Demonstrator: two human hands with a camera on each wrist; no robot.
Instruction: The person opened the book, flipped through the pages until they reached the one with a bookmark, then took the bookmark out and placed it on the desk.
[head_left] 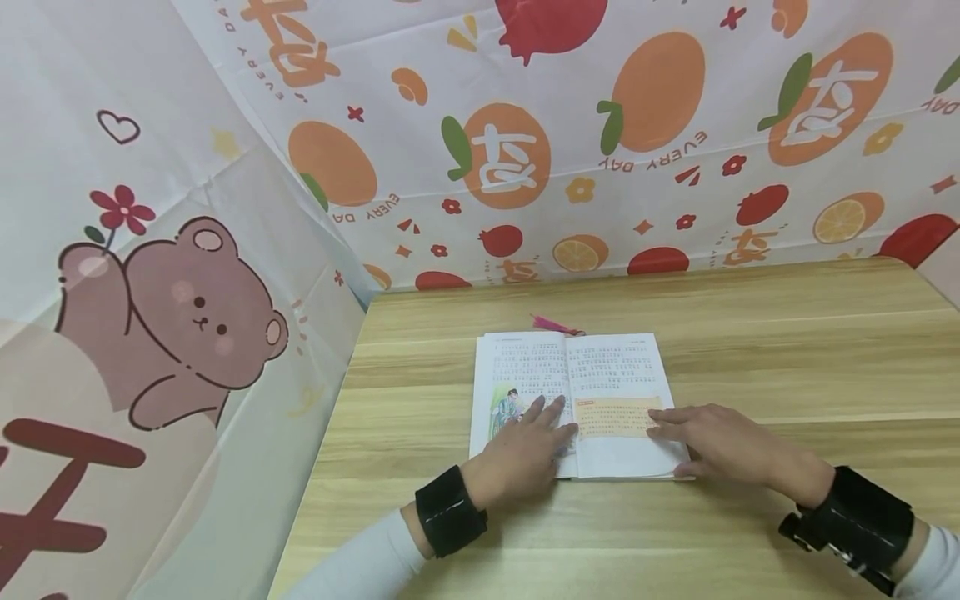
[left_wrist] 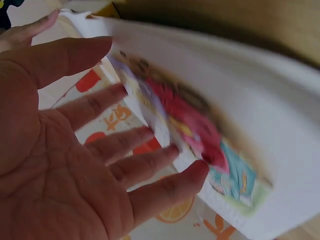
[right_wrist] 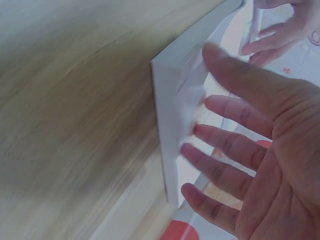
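Observation:
An open book (head_left: 611, 458) lies on the table, its printed pages facing up. The left page carries a coloured picture (head_left: 505, 408); an orange text box (head_left: 615, 417) is on the right page. My left hand (head_left: 521, 454) rests over the lower left page, fingers extended toward the spine. At the right edge of the book is my right hand (head_left: 723, 446), its fingertips over the page and the thumb at the lower corner. From the right wrist, the fingers (right_wrist: 220, 167) look spread and fairly straight beside the page block (right_wrist: 170, 135). A pink tassel (head_left: 553, 324) sticks out above the book.
The wooden table (head_left: 825, 350) extends on both sides of the book. A fruit-patterned cloth (head_left: 420, 158) hangs behind it, and a sheet with a bear print (head_left: 198, 308) hangs on the left. Each wrist wears a black band (head_left: 452, 511).

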